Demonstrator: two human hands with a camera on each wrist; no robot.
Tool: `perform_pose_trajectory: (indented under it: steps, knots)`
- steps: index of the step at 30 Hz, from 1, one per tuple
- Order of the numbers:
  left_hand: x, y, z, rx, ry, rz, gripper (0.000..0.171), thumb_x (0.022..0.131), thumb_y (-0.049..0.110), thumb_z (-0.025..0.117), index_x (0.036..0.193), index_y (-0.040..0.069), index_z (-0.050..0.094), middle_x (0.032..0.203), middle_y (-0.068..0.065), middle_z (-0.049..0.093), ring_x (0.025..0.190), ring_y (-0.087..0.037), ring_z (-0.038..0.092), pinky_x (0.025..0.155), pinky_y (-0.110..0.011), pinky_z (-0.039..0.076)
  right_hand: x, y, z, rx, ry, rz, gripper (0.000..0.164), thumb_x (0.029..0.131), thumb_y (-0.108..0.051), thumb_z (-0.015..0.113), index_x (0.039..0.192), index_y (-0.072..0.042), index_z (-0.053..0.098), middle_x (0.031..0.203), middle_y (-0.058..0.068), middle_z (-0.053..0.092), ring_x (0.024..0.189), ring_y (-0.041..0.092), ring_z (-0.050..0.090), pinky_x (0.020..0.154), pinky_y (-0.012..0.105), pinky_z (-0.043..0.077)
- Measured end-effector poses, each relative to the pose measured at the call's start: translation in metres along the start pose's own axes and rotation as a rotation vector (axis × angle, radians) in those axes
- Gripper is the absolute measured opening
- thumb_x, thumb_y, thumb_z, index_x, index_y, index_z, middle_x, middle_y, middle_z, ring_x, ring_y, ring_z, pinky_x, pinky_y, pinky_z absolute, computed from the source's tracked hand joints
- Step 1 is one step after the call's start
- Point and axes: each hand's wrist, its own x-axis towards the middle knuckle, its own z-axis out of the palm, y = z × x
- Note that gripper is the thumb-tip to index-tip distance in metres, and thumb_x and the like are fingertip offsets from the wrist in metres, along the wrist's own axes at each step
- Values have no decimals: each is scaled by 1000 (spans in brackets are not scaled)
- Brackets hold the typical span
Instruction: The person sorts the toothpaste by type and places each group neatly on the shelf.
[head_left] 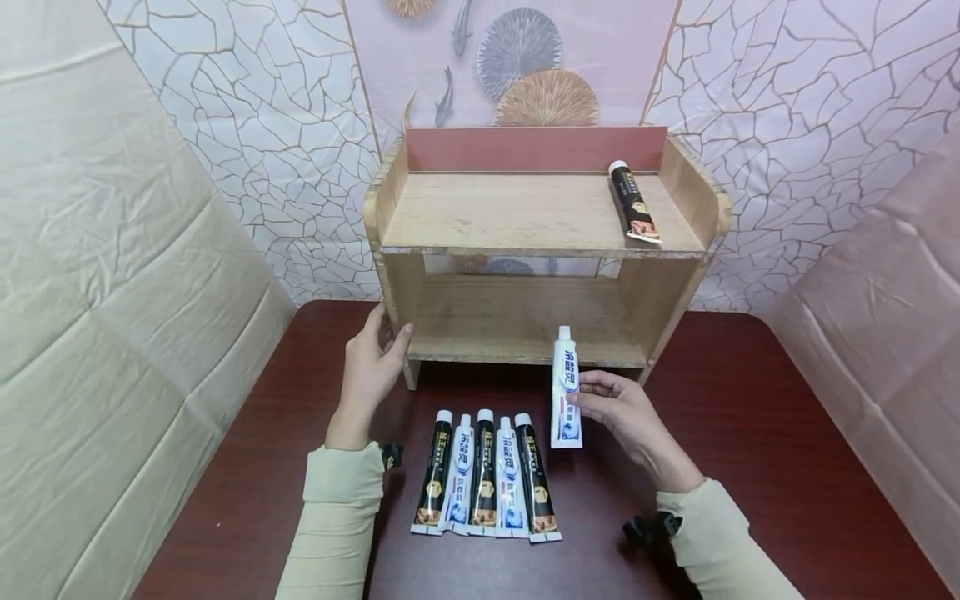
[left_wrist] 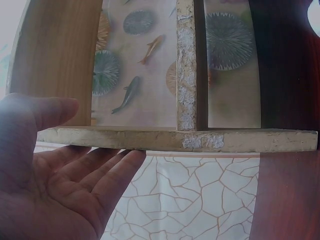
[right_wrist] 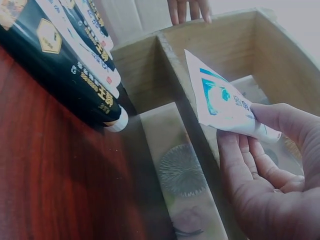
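Observation:
A white toothpaste tube (head_left: 566, 392) with blue print is pinched between the thumb and fingers of my right hand (head_left: 622, 417), cap end up. It is raised in front of the lower level of a two-tier wooden shelf (head_left: 525, 362). In the right wrist view the tube (right_wrist: 225, 105) shows its flat crimped end. My left hand (head_left: 371, 358) holds the shelf's left side panel (left_wrist: 150, 139), thumb on the inner side and fingers along the outer side. On the upper level, at the right, lies a black toothpaste tube (head_left: 633, 202).
Several toothpaste tubes, black (head_left: 485, 475) and white (head_left: 512, 479) by turns, lie side by side on the dark red table (head_left: 247, 492) before the shelf, caps toward it. A patterned wall (head_left: 285, 125) stands behind. Padded pale panels (head_left: 97, 292) flank the table.

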Motion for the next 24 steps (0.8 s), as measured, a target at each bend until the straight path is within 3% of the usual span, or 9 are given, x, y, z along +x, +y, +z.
perform_pose_trajectory:
  steps: [24]
  knots:
    - [0, 1, 0, -13, 6, -1, 50, 98, 22, 67, 144, 8, 52, 129, -17, 64, 119, -28, 63, 98, -34, 55, 31, -19, -5, -44, 76, -31, 51, 89, -1, 75, 130, 19, 51, 103, 10, 67, 92, 15, 67, 83, 29, 61]
